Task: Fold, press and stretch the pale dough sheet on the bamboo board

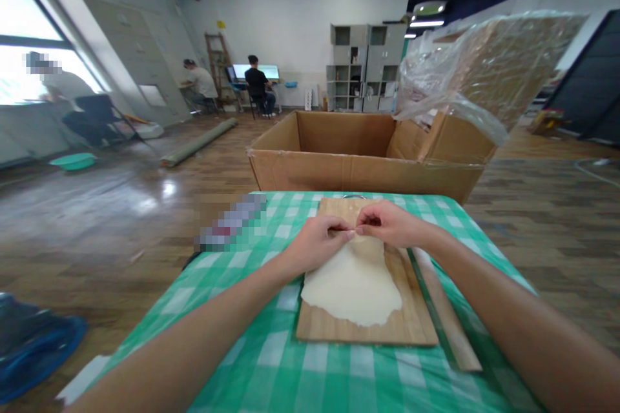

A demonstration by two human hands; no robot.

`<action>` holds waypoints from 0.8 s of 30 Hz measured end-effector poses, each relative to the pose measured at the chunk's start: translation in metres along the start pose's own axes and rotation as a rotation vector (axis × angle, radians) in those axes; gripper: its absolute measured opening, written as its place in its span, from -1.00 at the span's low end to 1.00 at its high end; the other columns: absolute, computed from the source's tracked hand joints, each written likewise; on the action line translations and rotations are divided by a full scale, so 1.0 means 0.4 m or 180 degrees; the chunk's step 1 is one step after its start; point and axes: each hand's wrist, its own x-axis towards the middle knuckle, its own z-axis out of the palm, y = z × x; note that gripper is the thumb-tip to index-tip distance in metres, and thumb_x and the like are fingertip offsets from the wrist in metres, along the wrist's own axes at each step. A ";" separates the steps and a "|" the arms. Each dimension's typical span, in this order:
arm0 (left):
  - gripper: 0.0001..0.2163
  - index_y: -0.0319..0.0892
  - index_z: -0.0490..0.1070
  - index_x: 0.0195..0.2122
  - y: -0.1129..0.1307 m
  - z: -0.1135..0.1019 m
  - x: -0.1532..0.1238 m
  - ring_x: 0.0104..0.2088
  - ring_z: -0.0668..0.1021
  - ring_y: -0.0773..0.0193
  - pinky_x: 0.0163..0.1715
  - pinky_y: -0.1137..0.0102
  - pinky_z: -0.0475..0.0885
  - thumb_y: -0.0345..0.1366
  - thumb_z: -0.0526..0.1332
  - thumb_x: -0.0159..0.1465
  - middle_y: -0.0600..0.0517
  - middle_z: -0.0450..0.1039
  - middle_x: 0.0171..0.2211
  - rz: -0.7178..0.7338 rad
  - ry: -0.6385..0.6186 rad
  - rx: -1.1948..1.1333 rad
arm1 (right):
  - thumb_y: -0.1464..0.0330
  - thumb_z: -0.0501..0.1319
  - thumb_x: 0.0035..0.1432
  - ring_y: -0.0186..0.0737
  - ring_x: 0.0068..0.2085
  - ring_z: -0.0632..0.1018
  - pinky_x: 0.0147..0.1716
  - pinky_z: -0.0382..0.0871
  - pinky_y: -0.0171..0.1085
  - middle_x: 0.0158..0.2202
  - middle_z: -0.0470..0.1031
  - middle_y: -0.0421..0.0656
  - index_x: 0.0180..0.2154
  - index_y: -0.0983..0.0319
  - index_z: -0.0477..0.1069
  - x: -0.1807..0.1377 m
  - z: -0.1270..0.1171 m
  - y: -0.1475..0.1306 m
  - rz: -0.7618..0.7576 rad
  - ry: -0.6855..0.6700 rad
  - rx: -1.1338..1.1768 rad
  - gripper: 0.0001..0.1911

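A thin, pale sheet of dough with an uneven edge lies on a wooden cutting board. At the dough's far end, my left hand pinches its edge between thumb and fingers. My right hand pinches the same edge just beside it, the fingertips of both hands almost touching. Part of the far dough is hidden behind my hands. Along the board's right side lies a wooden rolling pin, partly covered by my right forearm.
A green-and-white checked cloth covers the table. Beyond its far edge stands a large open cardboard box with plastic wrap. A blurred-out item sits at the table's left edge. Several people sit farther back; a rolled mat lies on the floor.
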 end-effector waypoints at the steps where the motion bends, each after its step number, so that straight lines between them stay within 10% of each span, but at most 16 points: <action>1: -0.79 -0.13 0.65 -0.21 0.000 -0.001 0.000 -0.24 0.64 0.18 -0.22 0.36 0.41 -0.19 0.23 0.37 0.03 0.69 -0.24 -0.0022 0.0007 -0.0001 | 0.31 0.24 0.27 -0.27 -0.39 0.44 -0.40 0.24 -0.32 -0.43 0.52 -0.18 -0.35 0.27 0.54 0.000 0.000 -0.001 0.0006 0.0010 -0.0039 -0.81; 24: -0.74 -0.13 0.64 -0.24 -0.023 0.011 0.005 -0.28 0.63 0.17 -0.25 0.34 0.44 -0.12 0.21 0.36 0.02 0.68 -0.28 -0.0106 0.0219 -0.0103 | 0.29 0.26 0.24 -0.31 -0.43 0.41 -0.44 0.19 -0.35 -0.47 0.50 -0.22 -0.35 0.28 0.55 -0.001 0.007 -0.013 0.0089 0.0053 -0.0091 -0.80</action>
